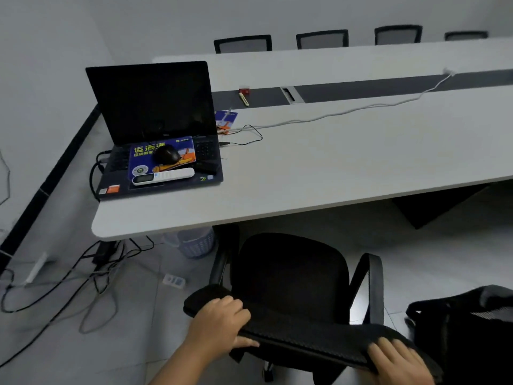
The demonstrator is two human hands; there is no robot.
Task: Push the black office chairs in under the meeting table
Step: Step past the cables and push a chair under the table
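Observation:
A black office chair [288, 276] stands just in front of the white meeting table [347, 168], its seat facing the table's near edge. My left hand [222, 320] grips the left end of the chair's mesh backrest top, fingers over it and thumb under. On the right end of that backrest my right hand [397, 359] lies with its fingers curled over the edge. A second black chair [466, 329] shows at the lower right. Several black chairs, among them one [243, 44], stand tucked in along the table's far side.
An open laptop [155, 129] with a mouse, a remote and a blue leaflet sits on the table's left end. A white cable [361, 108] crosses the tabletop. Below it are a lilac wastebasket [194, 241], tangled floor cables [69, 282] and a dark table base [438, 204].

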